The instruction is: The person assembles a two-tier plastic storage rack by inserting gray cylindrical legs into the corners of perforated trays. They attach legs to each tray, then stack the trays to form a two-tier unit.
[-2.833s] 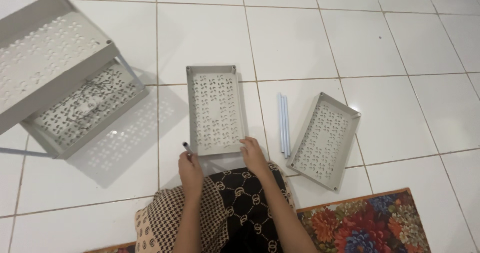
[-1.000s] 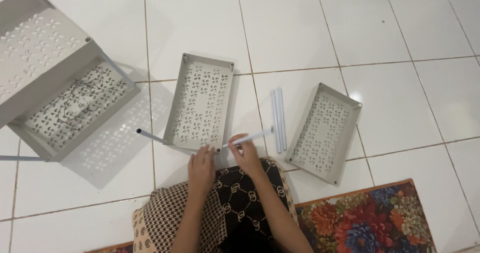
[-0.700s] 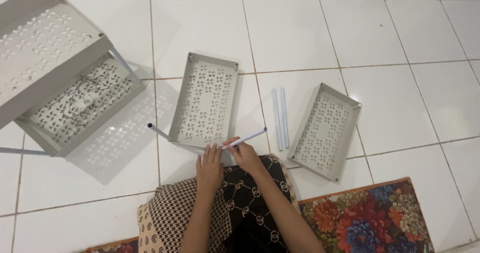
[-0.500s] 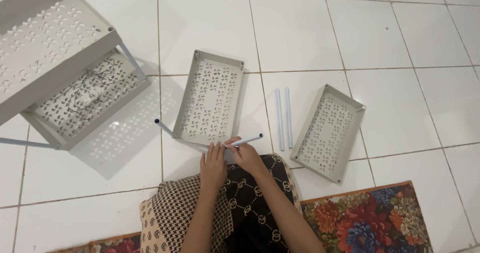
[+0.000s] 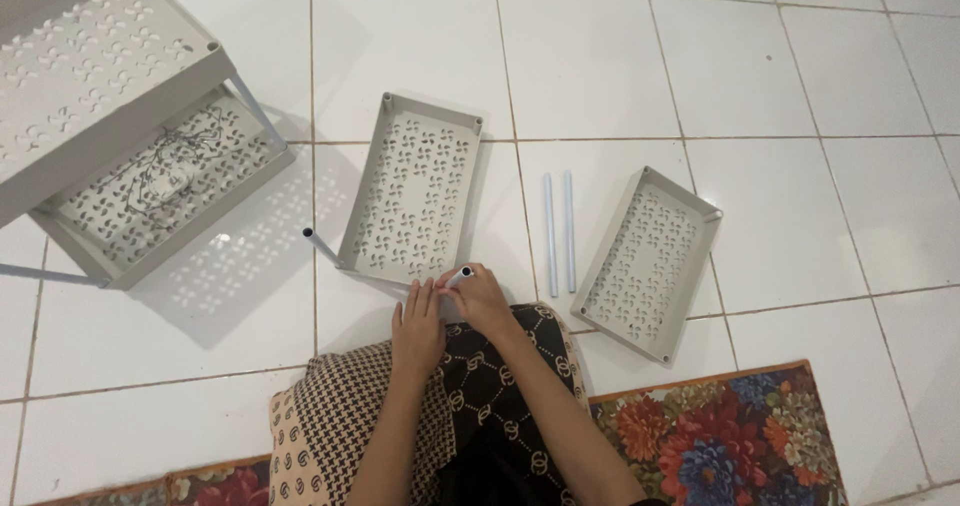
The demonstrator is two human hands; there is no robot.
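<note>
A grey perforated tray (image 5: 410, 201) lies upside down on the white tiles in front of my knees. My right hand (image 5: 482, 301) is closed around a pale tube (image 5: 462, 275) standing at the tray's near right corner, its dark open end facing up. My left hand (image 5: 415, 328) rests flat beside it at the tray's near edge, holding nothing. Another tube (image 5: 319, 245) sticks up from the tray's near left corner.
Two loose pale tubes (image 5: 558, 232) lie side by side on the floor to the right of the tray. A second perforated tray (image 5: 646, 261) lies beyond them. An assembled two-tier shelf unit (image 5: 120, 116) stands at the left. A floral rug (image 5: 720, 436) is at the bottom right.
The tube in my right hand lay slanted across the tray's near edge; now it stands nearly on end at the tray's near right corner. The view has shifted slightly.
</note>
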